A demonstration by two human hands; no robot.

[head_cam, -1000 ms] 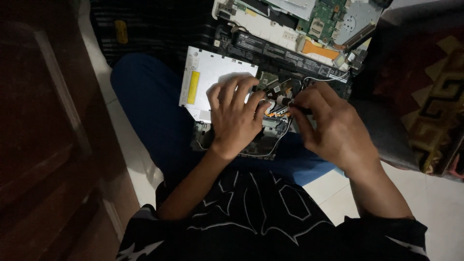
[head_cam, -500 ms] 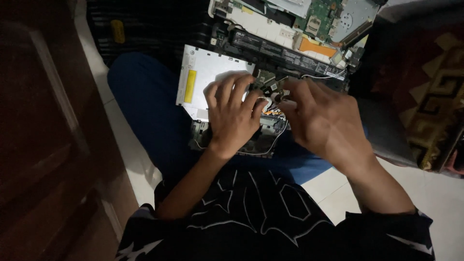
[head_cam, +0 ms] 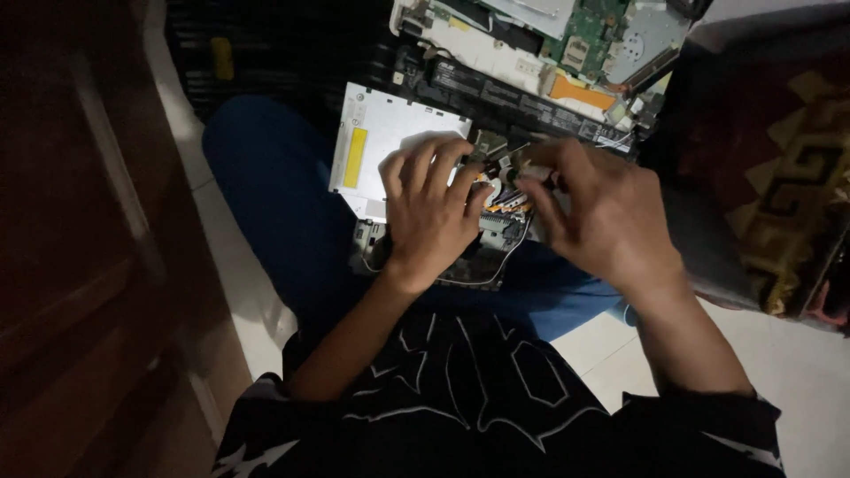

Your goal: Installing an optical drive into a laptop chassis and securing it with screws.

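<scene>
Down on the person's lap, a small dark circuit assembly (head_cam: 496, 226) with orange ribbon strips sits under both hands, just in front of a white optical drive (head_cam: 381, 142). The left hand (head_cam: 434, 212) lies flat on it with fingers spread wide, while the right hand (head_cam: 602, 212) curls its fingertips narrowly at the assembly's upper edge; whether they pinch anything I cannot tell. Beyond lies an opened laptop chassis (head_cam: 549, 44) with a green board.

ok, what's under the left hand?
The left hand lies flat on a white metal drive and the dark part beside it, both resting on the blue-trousered lap. What sits directly beneath the palm is covered.
</scene>
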